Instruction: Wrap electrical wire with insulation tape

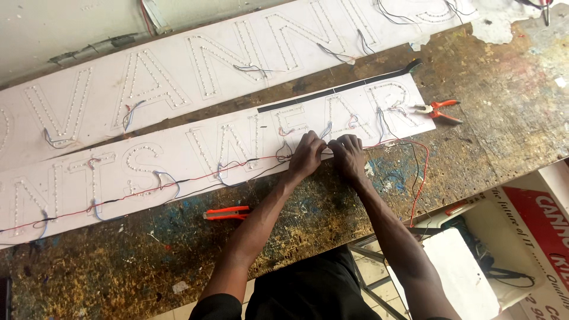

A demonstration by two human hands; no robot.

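- Where my two hands meet at the near edge of the front white sign panel (pixel 148 172), my left hand (pixel 307 155) and right hand (pixel 348 153) sit almost touching, fingers curled shut and pinching the thin wires (pixel 249 161) there.
- What exactly sits between the fingertips is too small to tell; it looks like a wire joint.
- That panel is a long white strip with letters outlined in rows of small dots, and red and black wires run along its lower edge.
- A second, longer white panel (pixel 195 65) of the same kind lies behind it, tilted the same way.
- Both rest on a paint-spattered wooden bench (pixel 504 106).
- Orange-handled pliers (pixel 227 213) lie near my left forearm; another orange-handled pair (pixel 437 110) sits just beside the panel's right end.
- A red-and-white printed carton (pixel 542 225) stands below the bench at right.
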